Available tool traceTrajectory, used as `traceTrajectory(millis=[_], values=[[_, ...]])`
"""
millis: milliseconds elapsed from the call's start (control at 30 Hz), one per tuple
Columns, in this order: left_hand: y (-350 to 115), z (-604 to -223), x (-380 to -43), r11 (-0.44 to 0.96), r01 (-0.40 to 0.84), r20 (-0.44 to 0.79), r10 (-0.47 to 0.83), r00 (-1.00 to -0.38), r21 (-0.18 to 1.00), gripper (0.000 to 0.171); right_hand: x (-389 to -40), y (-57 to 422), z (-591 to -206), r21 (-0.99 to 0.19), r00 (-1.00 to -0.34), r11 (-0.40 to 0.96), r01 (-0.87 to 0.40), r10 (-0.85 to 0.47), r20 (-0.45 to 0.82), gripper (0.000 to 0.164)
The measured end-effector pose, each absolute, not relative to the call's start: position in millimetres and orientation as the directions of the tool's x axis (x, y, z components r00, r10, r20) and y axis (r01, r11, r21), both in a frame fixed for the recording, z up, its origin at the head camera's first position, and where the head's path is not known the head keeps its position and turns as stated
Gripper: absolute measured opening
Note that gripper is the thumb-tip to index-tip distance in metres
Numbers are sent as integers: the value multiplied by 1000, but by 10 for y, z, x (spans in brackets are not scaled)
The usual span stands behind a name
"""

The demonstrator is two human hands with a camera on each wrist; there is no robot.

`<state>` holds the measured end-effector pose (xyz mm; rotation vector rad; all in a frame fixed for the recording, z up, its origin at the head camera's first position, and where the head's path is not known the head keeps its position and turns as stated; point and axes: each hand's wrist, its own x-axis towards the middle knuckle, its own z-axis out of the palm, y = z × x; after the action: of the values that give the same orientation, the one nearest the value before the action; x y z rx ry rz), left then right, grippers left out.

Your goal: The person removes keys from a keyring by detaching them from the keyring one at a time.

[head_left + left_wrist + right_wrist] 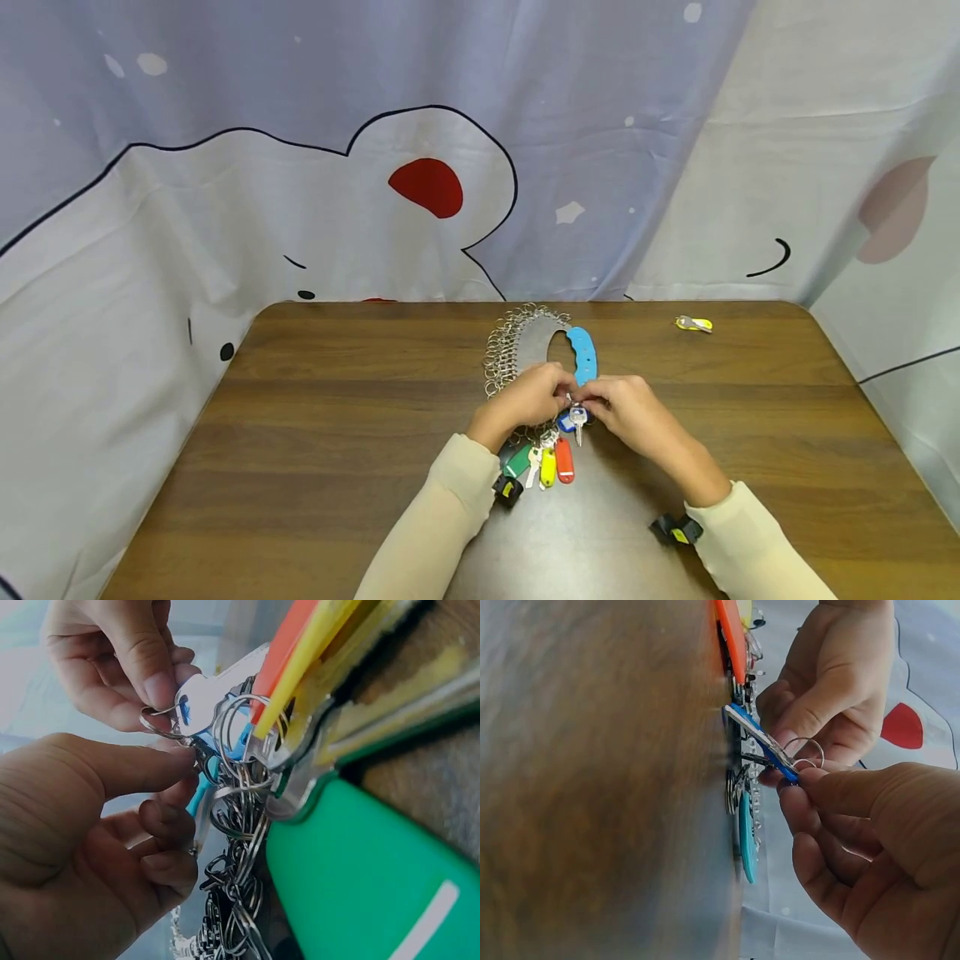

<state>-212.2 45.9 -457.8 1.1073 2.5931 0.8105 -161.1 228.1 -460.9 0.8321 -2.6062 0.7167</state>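
Note:
A grey curved key holder [534, 340] with a blue grip [585, 357] and small rings along its outer edge lies on the table. At its near end, my left hand [534, 393] and right hand [630, 410] meet, thumbs and fingers pinching a split key ring [154, 724] from both sides. A silver key [578, 417] and a blue key tag [567, 422] hang by this ring. Beside my left wrist, a green tag [517, 461], a yellow tag [548, 468], a red-orange tag [565, 461] and a silver key [533, 467] hang off the holder's rings.
A yellow tag with a key [693, 323] lies apart at the table's back right. Behind the brown wooden table [337, 442] hangs a printed curtain [585, 167]. Each wrist wears a small black camera.

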Motion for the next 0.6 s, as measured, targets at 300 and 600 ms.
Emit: traceTrajectory(millis=[300,600], values=[[455,-4579,-2120,582,597,57,688,-724,552,12,-1609,2292,-4606,-272,-745,729,-628,-463,479,17],[446,-4638,-2104,513,496,74,639,-766,701,12,-1599,2275,-4566,-288,-716,693,-661,-466,520,14]])
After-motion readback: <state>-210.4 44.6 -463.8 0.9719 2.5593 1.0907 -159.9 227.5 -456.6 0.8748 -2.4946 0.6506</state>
